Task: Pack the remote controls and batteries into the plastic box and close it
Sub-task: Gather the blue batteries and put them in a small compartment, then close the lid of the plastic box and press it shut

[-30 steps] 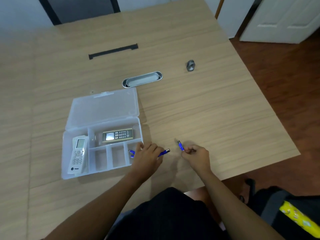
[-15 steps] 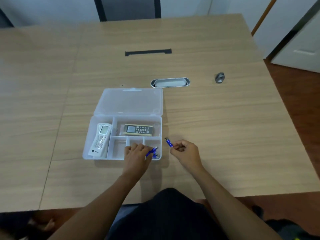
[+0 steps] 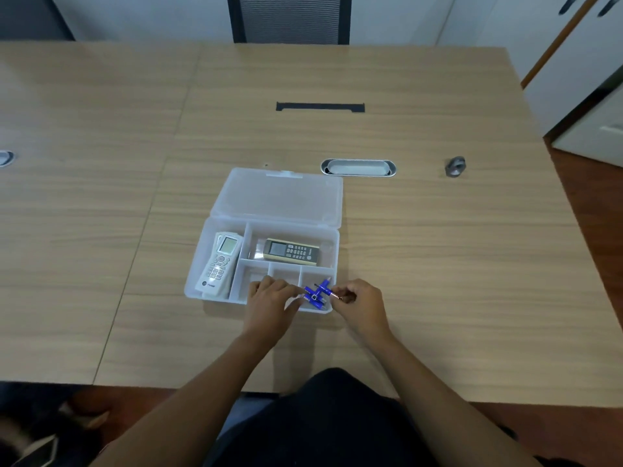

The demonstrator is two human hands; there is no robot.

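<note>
While positioned over the near-right corner of the plastic box (image 3: 332, 242), left hand (image 3: 271, 306): back upward, fingers curled and gathered toward the blue batteries (image 3: 317, 294), fingertips at or just beside them; actual contact not determinable. Right hand (image 3: 360, 306): just outside the near-right corner of the box, thumb and forefinger pinched on one slim item with a reddish tip, that tip pointing toward the battery pile.

Blue batteries: heaped crosswise in the near-right compartment of the box, between the two hands; exact count not determinable.

Plastic box: clear, open, resting flat on the wooden table (image 3: 438, 264), directly ahead of the hands. Lid (image 3: 279, 197): folded back flat on the table at the far side of the box, hinged along the far wall.

White remote control (image 3: 220, 262): lying in the long left compartment of the box, screen end away from the hands.
Dark remote control (image 3: 291, 252): lying crosswise in the far-right compartment of the box, beyond the battery compartment.
Remaining two small near compartments, left of the batteries: partly covered by the left hand.

Oval metal cable port (image 3: 358, 167): set in the table beyond the far-right corner of the lid.
Small grey metal object (image 3: 455, 166): well right of the box, level with the port.
Black slot (image 3: 320, 106): farther beyond the box.
</note>
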